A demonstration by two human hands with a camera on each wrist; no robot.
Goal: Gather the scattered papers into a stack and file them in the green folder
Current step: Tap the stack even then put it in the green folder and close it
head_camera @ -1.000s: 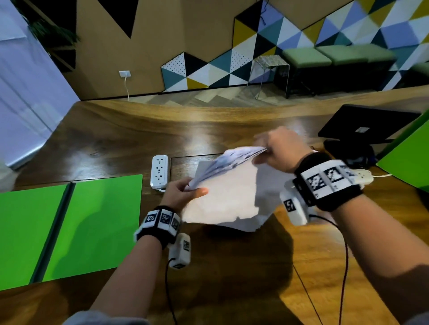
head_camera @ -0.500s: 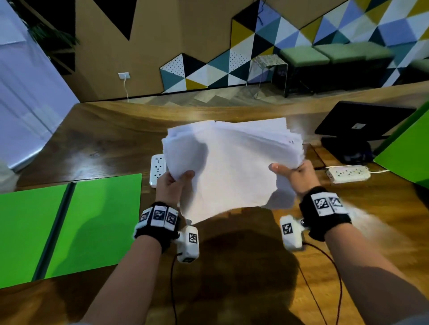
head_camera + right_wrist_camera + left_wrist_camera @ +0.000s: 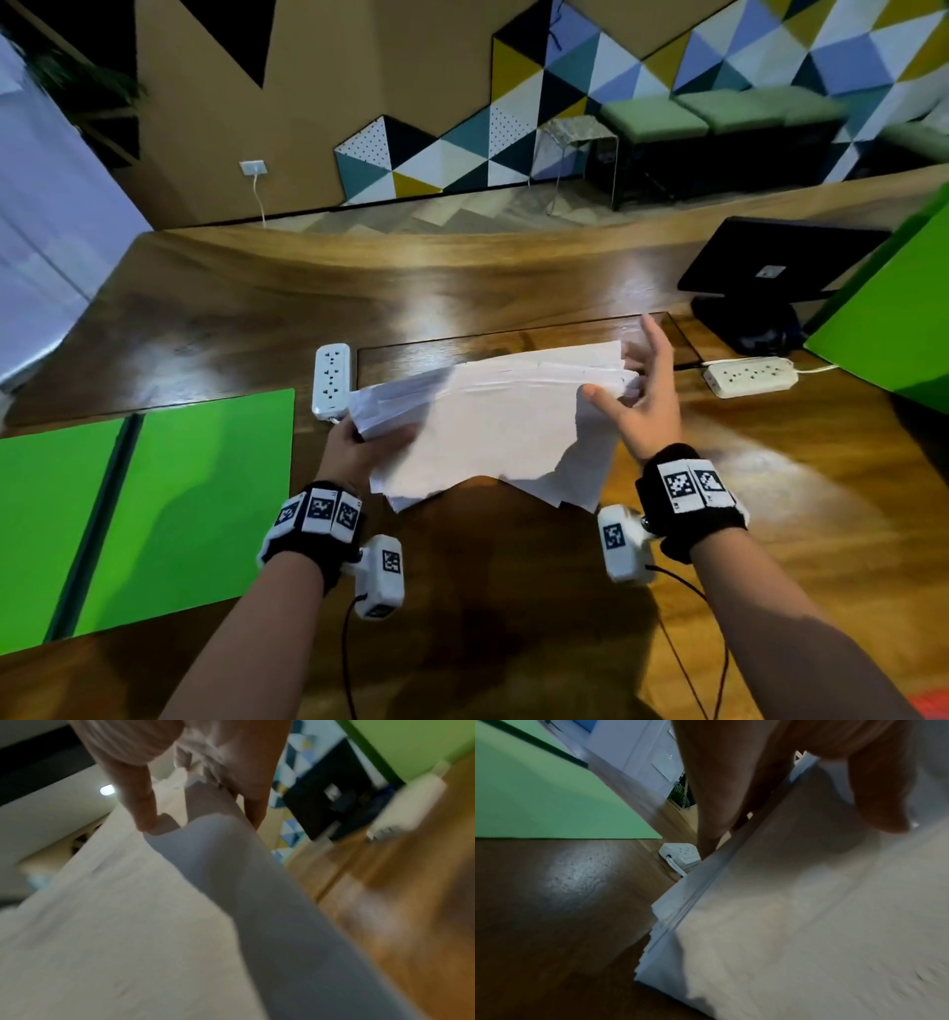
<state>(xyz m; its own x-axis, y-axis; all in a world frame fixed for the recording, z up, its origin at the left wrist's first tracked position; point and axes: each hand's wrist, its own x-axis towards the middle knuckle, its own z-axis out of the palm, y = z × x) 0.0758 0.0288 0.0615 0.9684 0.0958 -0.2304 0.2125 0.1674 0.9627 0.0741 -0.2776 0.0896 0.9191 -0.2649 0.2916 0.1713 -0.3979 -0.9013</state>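
Observation:
A thick, uneven stack of white papers hangs low over the middle of the wooden table, lying nearly flat. My left hand grips its left edge, with the thumb on top and the fingers underneath. At the stack's right edge is my right hand, its fingers spread and straight, and the thumb touches the top sheet. The open green folder lies flat on the table to the left, apart from the papers.
A white power strip lies just left of the stack and another power strip lies to its right. A black screen stands at the far right beside a second green folder standing up.
The stack was held up facing me in both hands; now it has come down and lies nearly flat. My right hand has loosened from a grip to spread fingers.

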